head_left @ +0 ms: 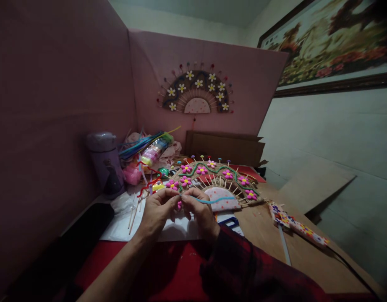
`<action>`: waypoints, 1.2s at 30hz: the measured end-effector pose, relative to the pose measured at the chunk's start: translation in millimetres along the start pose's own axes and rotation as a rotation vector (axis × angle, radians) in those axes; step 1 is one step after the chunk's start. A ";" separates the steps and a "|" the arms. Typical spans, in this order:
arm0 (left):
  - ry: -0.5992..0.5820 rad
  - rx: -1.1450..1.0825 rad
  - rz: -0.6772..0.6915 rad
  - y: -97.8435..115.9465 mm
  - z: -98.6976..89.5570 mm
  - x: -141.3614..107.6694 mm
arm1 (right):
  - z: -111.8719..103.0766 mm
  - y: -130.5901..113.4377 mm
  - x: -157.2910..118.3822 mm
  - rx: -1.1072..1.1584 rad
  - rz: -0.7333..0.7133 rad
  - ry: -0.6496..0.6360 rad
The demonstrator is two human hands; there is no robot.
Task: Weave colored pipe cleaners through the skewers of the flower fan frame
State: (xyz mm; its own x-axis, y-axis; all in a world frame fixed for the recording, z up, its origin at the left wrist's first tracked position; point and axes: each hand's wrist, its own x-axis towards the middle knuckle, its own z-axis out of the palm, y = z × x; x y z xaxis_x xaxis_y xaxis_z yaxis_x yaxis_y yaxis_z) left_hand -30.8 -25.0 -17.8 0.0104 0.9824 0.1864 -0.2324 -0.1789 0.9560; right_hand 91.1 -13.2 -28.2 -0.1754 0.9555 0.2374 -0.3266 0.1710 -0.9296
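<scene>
Head view is showing the left hand (pixel 160 209) and the right hand (pixel 202 209) meeting, thumbs and forefingers pinching the near end of a light-blue strand (pixel 210 202); the exact contact is hiding between the fingertips. The strand's loose length is hanging over the dotted half-disc (pixel 223 200) of the flowered fan (pixel 236 176). That tail could be catching on the fan's thin sticks if the wrists turn, and a hard pinch could be kinking it. The forearms are hovering close, so a low sleeve (pixel 244 256) could be dragging the blue-handled tool (pixel 231 222). What looks like a glue gun (pixel 307 233) is lying apart, its cord (pixel 347 264) trailing off the side, where a snag could be pulling it

Below, a white sheet (pixel 118 226) is covering part of the brown tabletop (pixel 259 235), with red cloth (pixel 168 268) showing in front. A purple tumbler (pixel 107 167) is standing at the left; a second fan (pixel 197 105) is hanging on the pink panel (pixel 244 84), and a framed picture (pixel 332 42) is filling the upper right
</scene>
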 end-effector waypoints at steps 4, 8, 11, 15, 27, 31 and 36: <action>0.002 0.034 0.005 -0.7 -1.4 0.6 | 0.3 1.6 1.3 0.174 0.093 -0.068; 0.027 0.087 0.023 -0.4 -2.0 0.4 | 1.5 -0.6 1.2 0.294 0.173 -0.113; 0.021 0.139 0.058 -0.5 -1.8 -0.3 | 1.1 -1.4 1.5 0.293 0.180 -0.117; -0.007 0.345 0.193 -2.2 -2.6 -0.9 | 0.4 -1.8 3.0 0.170 0.146 -0.058; 0.050 0.842 0.560 -8.1 -5.6 2.3 | -2.6 2.9 6.5 0.076 0.089 -0.019; 0.048 0.448 0.261 -2.7 -3.4 -0.5 | -3.0 4.5 7.2 0.233 0.143 -0.086; 0.079 0.620 0.368 -0.7 -3.9 -1.6 | -0.1 0.0 6.2 0.160 0.143 -0.062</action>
State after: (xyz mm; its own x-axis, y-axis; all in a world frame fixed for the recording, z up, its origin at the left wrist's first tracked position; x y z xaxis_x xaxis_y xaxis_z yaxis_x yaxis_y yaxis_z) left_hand -34.5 -26.2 -19.7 -0.0385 0.8494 0.5264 0.3877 -0.4728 0.7913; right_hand 90.1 -7.2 -26.8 -0.2854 0.9499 0.1274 -0.4369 -0.0106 -0.8994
